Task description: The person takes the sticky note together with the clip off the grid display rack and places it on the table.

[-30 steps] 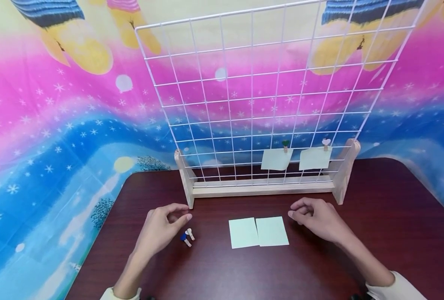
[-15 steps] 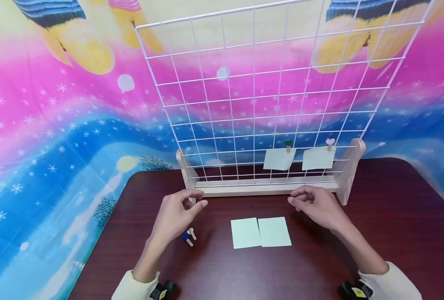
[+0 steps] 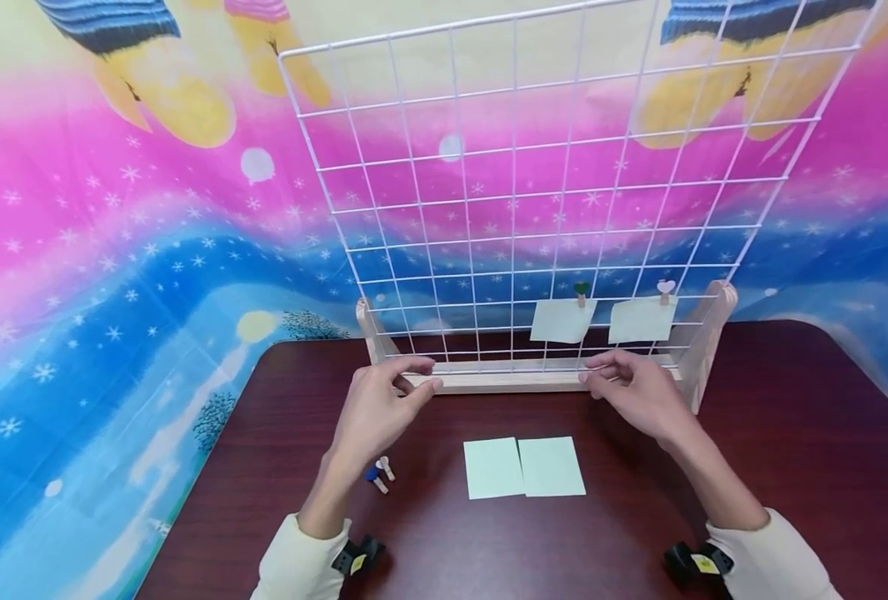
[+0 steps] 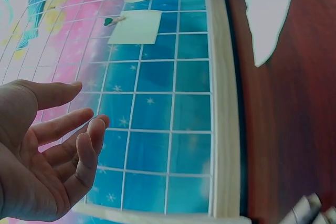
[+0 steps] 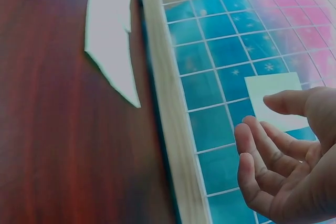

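My left hand (image 3: 384, 404) hovers in front of the wooden base of the wire grid, thumb and fingers apart and nothing between them. Opposite it, my right hand (image 3: 639, 396) is held out with loosely bent fingers, also holding nothing, near the base's right half. Two pale green paper notes (image 3: 493, 468) lie side by side on the table between the hands. On the grid hang two more notes, one (image 3: 561, 322) under a clothespin with a green heart (image 3: 581, 290), the other (image 3: 641, 322) under one with a pale pink heart (image 3: 666, 288).
The white wire grid (image 3: 515, 207) stands upright at the back of the dark red table (image 3: 444, 550), its ends in wooden supports (image 3: 708, 346). Two small clothespins (image 3: 379, 477), one with a blue heart, lie beside the left forearm. A colourful printed cloth (image 3: 114, 250) hangs behind.
My left hand has moved forward and to the right, from beside the loose clothespins to the grid's base. The right hand has moved slightly forward. The notes and clothespins stay where they were.
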Demonstrator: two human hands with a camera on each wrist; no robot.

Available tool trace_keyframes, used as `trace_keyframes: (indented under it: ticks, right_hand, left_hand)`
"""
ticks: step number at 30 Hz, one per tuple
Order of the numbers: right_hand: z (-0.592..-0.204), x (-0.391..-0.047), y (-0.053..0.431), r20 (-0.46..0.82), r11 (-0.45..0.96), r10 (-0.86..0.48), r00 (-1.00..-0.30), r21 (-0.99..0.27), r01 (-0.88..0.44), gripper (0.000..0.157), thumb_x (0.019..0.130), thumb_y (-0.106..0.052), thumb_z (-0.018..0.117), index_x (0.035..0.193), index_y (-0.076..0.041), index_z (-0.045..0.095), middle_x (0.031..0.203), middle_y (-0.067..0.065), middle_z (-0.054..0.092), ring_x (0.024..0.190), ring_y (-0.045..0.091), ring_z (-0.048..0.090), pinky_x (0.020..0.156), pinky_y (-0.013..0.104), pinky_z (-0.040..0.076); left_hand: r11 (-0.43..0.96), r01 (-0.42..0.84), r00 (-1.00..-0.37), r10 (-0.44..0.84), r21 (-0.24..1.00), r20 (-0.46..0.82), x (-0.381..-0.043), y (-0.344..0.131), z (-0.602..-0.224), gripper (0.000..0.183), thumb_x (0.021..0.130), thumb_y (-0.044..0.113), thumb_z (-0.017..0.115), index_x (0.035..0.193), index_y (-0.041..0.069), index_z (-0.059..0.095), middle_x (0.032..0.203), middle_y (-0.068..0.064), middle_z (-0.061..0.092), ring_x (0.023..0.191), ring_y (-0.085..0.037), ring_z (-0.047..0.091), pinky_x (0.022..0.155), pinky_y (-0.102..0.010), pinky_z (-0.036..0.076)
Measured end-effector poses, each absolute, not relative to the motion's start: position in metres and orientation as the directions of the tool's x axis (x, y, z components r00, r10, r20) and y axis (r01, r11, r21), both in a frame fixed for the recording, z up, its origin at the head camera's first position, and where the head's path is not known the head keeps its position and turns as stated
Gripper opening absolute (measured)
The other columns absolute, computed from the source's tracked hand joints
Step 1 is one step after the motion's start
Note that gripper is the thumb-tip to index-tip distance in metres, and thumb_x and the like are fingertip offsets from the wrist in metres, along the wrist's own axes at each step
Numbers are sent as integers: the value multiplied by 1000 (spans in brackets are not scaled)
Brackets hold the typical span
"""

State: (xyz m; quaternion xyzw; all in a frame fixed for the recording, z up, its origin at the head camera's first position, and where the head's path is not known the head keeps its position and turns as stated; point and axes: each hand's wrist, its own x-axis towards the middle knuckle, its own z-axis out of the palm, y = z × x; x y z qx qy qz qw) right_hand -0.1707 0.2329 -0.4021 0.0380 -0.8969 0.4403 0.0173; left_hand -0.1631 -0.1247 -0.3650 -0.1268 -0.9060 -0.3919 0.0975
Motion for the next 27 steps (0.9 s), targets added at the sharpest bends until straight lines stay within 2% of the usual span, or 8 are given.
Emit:
trace_keyframes:
  ticks: [6, 11, 14, 19, 21, 25, 27]
  right_hand:
    - [-396, -181, 232, 99, 604, 8, -995, -794, -74, 44, 106, -39, 69, 133, -5, 71, 114, 15, 78, 102, 25, 73, 77, 21, 54]
    - [-393, -185, 230, 130, 585, 34, -991, -807, -85, 45, 106, -36, 69, 136, -3, 69, 121, 20, 76, 110, 34, 72, 79, 12, 52]
    - [-392, -185, 229, 137, 584, 50, -989, -808, -82, 46, 105, -37, 69, 139, -4, 68, 123, 21, 75, 112, 35, 72, 80, 10, 50]
    - [-390, -187, 226, 137, 591, 74, -988, -804, -67, 48, 104, -40, 71, 139, -6, 69, 124, 18, 76, 101, 18, 72, 79, 16, 51]
    - [-389, -189, 226, 144, 593, 81, -986, -802, -69, 47, 104, -40, 71, 137, -7, 69, 123, 18, 77, 96, 12, 69, 76, 18, 52]
    - [-387, -191, 226, 171, 608, 98, -980, -791, -77, 46, 103, -41, 72, 134, -7, 70, 120, 17, 77, 95, 11, 68, 75, 18, 52]
    - [-386, -192, 225, 188, 620, 106, -977, -780, -83, 45, 103, -41, 72, 133, -7, 71, 119, 17, 78, 95, 13, 70, 75, 17, 51]
  left_hand:
    - [640, 349, -934, 177, 685, 310, -170, -110, -357, 29, 94, 24, 85, 122, 17, 81, 112, -2, 82, 80, -13, 75, 66, -27, 59]
    - [616, 372, -926, 194, 695, 324, -173, -100, -355, 30, 94, 23, 85, 122, 16, 81, 113, -2, 82, 80, -11, 72, 64, -24, 56]
    - [604, 381, -923, 200, 700, 330, -174, -95, -355, 31, 94, 22, 85, 123, 15, 81, 112, -3, 82, 79, -11, 72, 61, -24, 55]
    - [602, 405, -912, 219, 688, 346, -179, -86, -353, 31, 95, 24, 84, 124, 14, 81, 111, -3, 82, 78, -11, 72, 60, -24, 53]
    - [601, 434, -899, 241, 671, 365, -183, -80, -351, 30, 96, 24, 83, 124, 13, 81, 111, -3, 82, 79, -11, 73, 64, -24, 55]
    - [583, 471, -882, 289, 662, 373, -191, -66, -344, 32, 97, 25, 82, 125, 11, 80, 114, -6, 82, 81, -13, 74, 68, -23, 57]
    - [577, 483, -875, 312, 658, 369, -195, -59, -341, 34, 98, 26, 81, 127, 10, 79, 116, -7, 81, 80, -14, 73, 65, -22, 55]
